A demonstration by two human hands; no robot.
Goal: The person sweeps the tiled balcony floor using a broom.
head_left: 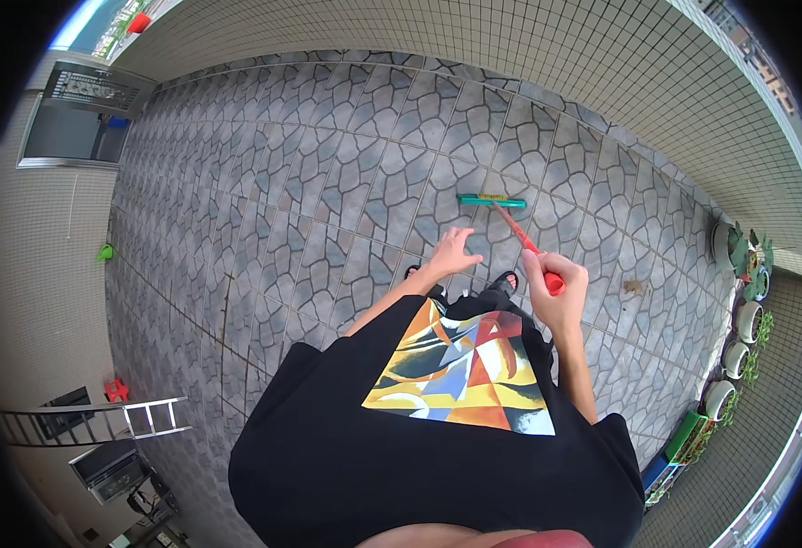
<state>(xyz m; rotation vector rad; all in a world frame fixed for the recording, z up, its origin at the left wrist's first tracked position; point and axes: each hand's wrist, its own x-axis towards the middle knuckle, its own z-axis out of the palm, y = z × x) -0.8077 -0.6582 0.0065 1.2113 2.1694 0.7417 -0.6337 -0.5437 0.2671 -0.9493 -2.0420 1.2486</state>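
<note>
My right hand [556, 285] is wrapped round the red handle of a broom [516, 226], near its top end. The handle slants forward and a little left to a wide green head with a yellow patch, down at the stone-patterned floor. To the left of the handle, my left hand [456, 253] hangs in the air with its fingers apart, holding nothing. Below my hands, my feet in dark sandals [507, 280] stand on the floor.
Tiled walls [401, 32] border the paved floor [328, 183]. Potted plants [737, 360] and planter boxes [690, 438] line the right side. A metal ladder [154, 418] and a red object [117, 391] are at lower left. A small brown patch [636, 287] marks the floor at right.
</note>
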